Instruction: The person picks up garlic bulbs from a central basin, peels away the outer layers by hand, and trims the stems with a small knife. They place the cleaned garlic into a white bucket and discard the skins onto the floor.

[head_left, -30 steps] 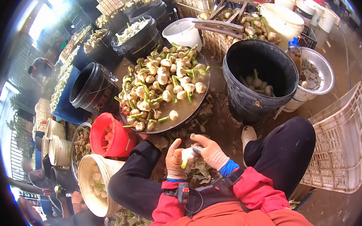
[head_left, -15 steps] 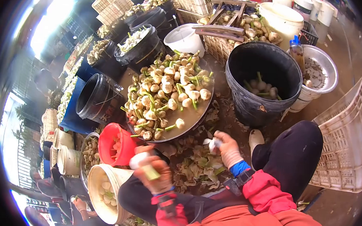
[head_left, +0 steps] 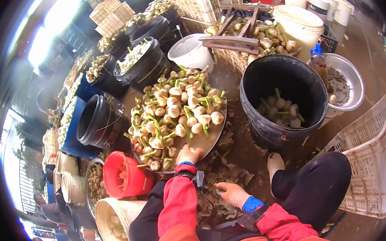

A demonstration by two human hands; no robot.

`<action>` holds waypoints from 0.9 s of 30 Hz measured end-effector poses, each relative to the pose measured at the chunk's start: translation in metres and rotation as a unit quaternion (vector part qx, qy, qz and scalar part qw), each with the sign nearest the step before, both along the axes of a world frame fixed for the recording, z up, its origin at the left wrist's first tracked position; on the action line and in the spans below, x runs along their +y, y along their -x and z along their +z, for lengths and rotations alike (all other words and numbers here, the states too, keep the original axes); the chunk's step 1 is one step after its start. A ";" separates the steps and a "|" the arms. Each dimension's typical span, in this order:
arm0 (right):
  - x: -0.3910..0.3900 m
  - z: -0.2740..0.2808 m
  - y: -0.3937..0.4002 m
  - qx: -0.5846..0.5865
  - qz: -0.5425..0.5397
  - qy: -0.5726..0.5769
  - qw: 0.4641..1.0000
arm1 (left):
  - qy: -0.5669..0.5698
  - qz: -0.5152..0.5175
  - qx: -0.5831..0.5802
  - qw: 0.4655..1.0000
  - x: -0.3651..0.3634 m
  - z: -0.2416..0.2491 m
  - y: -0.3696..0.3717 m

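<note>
White plastic crate (head_left: 367, 162), slatted, tilted, far right. Metal basin (head_left: 356, 83), round, with brown residue inside. Bottle (head_left: 319, 68), transparent, blue-capped, at the basin's left side. Cream bucket (head_left: 297, 24), upper right; black crate (head_left: 328, 39) just beside it. Wooden frame (head_left: 232, 41), weathered slats, top centre. White tub (head_left: 190, 53), tilted. Black bucket (head_left: 96, 122), wire-handled, left. Blue container (head_left: 76, 125), behind that bucket. Pale crates (head_left: 112, 16), stacked, upper left.
</note>
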State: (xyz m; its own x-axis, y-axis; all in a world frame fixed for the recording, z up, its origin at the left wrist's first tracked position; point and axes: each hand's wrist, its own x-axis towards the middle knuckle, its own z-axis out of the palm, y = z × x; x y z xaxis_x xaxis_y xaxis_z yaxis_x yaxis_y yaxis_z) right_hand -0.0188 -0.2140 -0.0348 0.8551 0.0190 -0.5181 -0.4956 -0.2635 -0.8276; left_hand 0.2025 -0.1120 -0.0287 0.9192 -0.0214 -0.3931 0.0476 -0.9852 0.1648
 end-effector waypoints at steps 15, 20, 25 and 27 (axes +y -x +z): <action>-0.008 0.026 -0.011 -0.131 -0.273 -0.242 0.922 | 0.819 0.149 0.225 0.507 0.056 0.051 0.162; -0.011 0.038 -0.005 -0.111 -0.169 -0.256 0.945 | 0.696 0.068 0.115 0.705 0.040 0.062 0.195; 0.001 0.052 0.001 -0.105 -0.193 -0.098 0.971 | 0.327 -0.199 -0.243 0.891 0.024 0.058 0.213; 0.004 0.049 0.001 -0.072 -0.211 -0.100 0.970 | 0.278 -0.233 -0.268 0.893 0.021 0.064 0.216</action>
State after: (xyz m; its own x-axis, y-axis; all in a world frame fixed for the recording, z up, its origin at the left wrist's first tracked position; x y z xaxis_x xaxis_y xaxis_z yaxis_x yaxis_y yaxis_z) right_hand -0.0202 -0.2096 0.0138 0.8717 -0.2608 -0.4148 -0.3996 0.1114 -0.9099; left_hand -0.0139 -0.0914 0.0350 0.8132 -0.5048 0.2896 -0.5774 -0.6374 0.5103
